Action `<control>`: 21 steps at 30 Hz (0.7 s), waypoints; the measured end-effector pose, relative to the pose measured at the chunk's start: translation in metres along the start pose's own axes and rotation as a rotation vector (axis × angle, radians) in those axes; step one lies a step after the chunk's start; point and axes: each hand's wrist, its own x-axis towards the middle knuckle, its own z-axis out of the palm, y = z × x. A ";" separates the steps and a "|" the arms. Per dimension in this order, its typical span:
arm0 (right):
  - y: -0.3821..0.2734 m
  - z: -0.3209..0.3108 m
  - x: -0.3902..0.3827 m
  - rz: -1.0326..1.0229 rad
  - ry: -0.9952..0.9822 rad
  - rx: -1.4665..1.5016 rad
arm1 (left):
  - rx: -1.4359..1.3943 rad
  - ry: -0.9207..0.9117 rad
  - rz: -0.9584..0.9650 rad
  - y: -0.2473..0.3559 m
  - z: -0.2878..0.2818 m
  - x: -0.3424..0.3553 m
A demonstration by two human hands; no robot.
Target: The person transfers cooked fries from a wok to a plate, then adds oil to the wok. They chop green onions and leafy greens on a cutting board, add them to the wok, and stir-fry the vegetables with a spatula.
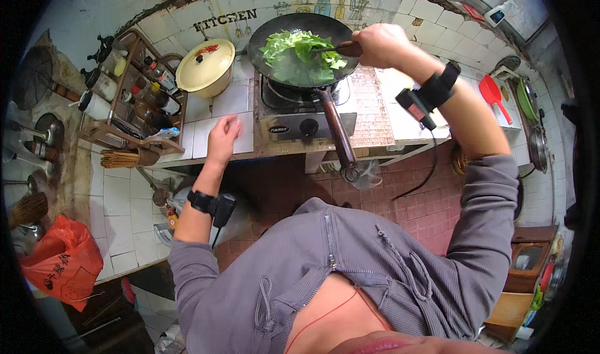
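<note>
Right hand: my right hand [382,44] is closed around the dark handle of a cooking utensil [349,49], over the wok's right rim.
Left hand: my left hand [224,138] hovers near the counter's front edge, loosely open; its fingers are blurred.
Greens: chopped leafy greens [300,54] lie in the wok [340,32], the utensil's far end among them, under faint steam.
Stove: the wok sits on a metal gas stove [284,117]; its long brown handle [337,126] juts toward me past the stove's front, between my arms.
Pot: a lidded cream pot [206,72] stands left of the wok, beyond my left hand.
Rack: farther left, a brown rack [119,113] crowded with bottles hems in the counter; chopsticks [119,159] lie at its foot.
Cable: a black cable [431,166] hangs from my right wrist strap [437,88].
Right side: a red scoop [490,91] lies near a green basin [526,99].
</note>
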 end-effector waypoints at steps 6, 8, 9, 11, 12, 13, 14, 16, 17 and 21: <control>0.011 -0.055 -0.013 0.035 0.040 -0.120 | 0.110 0.135 -0.265 -0.054 -0.030 -0.079; 0.005 -0.048 -0.012 0.052 0.055 -0.101 | 0.032 0.231 -0.368 -0.068 -0.032 -0.091; 0.001 -0.042 -0.009 0.078 0.047 -0.094 | -0.009 0.265 -0.316 -0.074 -0.032 -0.094; -0.022 -0.018 0.004 0.053 -0.022 -0.101 | -0.071 0.329 -0.312 -0.082 -0.032 -0.101; -0.037 -0.003 0.007 0.008 -0.010 -0.066 | -0.239 0.292 -0.360 -0.084 -0.035 -0.102; -0.047 0.011 0.006 -0.024 0.073 0.002 | -0.200 0.300 -0.338 -0.085 -0.037 -0.105; -0.045 0.024 -0.001 -0.073 0.125 -0.034 | -0.177 0.311 -0.335 -0.085 -0.041 -0.110; -0.038 0.040 -0.018 -0.138 0.119 -0.145 | -0.111 0.317 -0.372 -0.086 -0.052 -0.123; -0.027 0.040 -0.029 -0.135 0.093 -0.243 | -0.096 0.340 -0.434 -0.086 -0.059 -0.130; 0.018 -0.010 -0.040 -0.102 0.085 -0.402 | -0.096 0.340 -0.610 -0.086 -0.085 -0.150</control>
